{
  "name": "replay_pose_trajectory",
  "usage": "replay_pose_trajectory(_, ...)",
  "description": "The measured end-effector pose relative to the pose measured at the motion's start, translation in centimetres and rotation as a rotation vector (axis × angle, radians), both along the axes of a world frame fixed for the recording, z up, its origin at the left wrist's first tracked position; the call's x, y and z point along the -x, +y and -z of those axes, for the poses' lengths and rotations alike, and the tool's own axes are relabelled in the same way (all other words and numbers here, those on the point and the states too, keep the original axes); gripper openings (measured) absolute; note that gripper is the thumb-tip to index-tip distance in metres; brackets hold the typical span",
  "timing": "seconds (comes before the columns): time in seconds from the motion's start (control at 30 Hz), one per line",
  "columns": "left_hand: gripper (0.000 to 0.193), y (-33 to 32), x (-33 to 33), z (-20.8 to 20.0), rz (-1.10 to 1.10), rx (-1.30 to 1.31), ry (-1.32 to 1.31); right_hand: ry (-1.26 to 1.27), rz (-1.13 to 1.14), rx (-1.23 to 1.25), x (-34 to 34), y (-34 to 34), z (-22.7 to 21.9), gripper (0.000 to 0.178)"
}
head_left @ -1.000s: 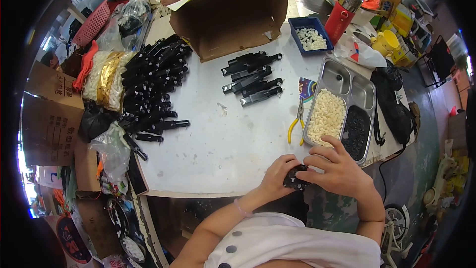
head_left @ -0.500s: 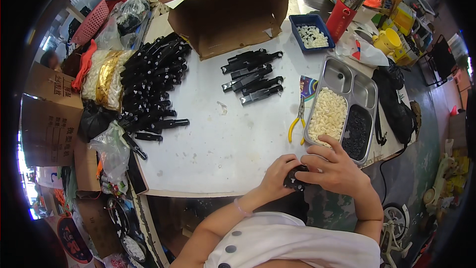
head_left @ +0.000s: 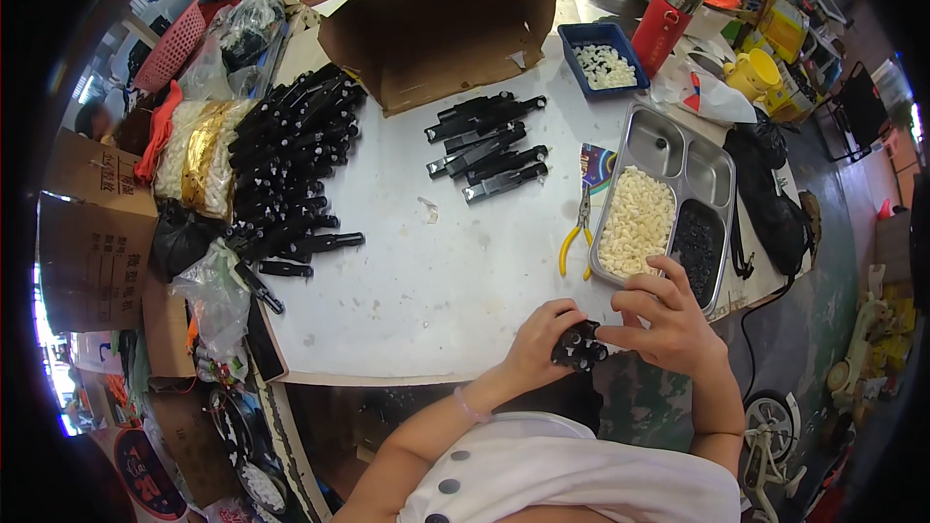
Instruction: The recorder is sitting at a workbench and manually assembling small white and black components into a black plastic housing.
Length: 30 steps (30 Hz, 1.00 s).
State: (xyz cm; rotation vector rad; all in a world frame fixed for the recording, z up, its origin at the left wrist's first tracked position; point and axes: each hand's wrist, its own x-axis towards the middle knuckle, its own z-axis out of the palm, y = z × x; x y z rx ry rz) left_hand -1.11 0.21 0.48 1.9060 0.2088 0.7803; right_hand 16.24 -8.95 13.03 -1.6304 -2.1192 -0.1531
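Observation:
Near the table's front edge, my left hand (head_left: pixel 539 348) is closed around a small black plastic part (head_left: pixel 579 347) with several knobbly ends facing me. My right hand (head_left: pixel 668 322) is beside it, its index finger and thumb close together at the part's right side and its other fingers curled above. Whether a small piece sits between those fingertips I cannot make out. Just beyond the right hand stands a steel compartment tray (head_left: pixel 718 160). It holds cream-white small pieces (head_left: pixel 635 223) and black small pieces (head_left: pixel 694 244). Yellow-handled pliers (head_left: pixel 575 238) lie left of the tray.
Long black plastic parts (head_left: pixel 291 155) are heaped at the left; several more (head_left: pixel 489 150) lie mid-table. An open cardboard box (head_left: pixel 441 34) stands at the back. A blue tray (head_left: pixel 603 58) of white pieces and a red flask (head_left: pixel 668 21) are at back right.
My right hand has drawn slightly back to the right from the black part, which now shows more of its ends. The left hand keeps its hold. The whole view has shifted slightly.

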Motion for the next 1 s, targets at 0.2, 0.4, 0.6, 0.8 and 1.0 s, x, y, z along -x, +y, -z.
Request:
replay_pose_trajectory(0.2, 0.070, 0.1, 0.0, 0.2, 0.010, -0.009, -0.011, -0.034, 0.004, -0.045, -0.1, -0.3, 0.2, 0.036)
replay_pose_trajectory(0.4, 0.069, 0.0, 0.1, 0.2, 0.017, -0.006, -0.003, 0.038, 0.017, 0.003, -0.7, -0.5, -0.9, 0.031)
replay_pose_trajectory(0.6, 0.070, 0.1, -0.2, 0.4, 0.037, -0.025, -0.011, 0.118, 0.592, -0.028, -5.4, -2.8, -0.1, 0.020)
replay_pose_trajectory(0.8, 0.067, 0.1, 0.2, 0.6, 0.040, -0.017, 0.034, -0.129, 0.629, 0.170, -9.1, -4.8, 5.1, 0.016)
replay_pose_trajectory(1.0, 0.069, 0.1, 0.2, 0.5, 0.029, -0.035, 0.044, -0.187, 0.615, 0.239, -9.5, -4.4, 6.0, 0.014)
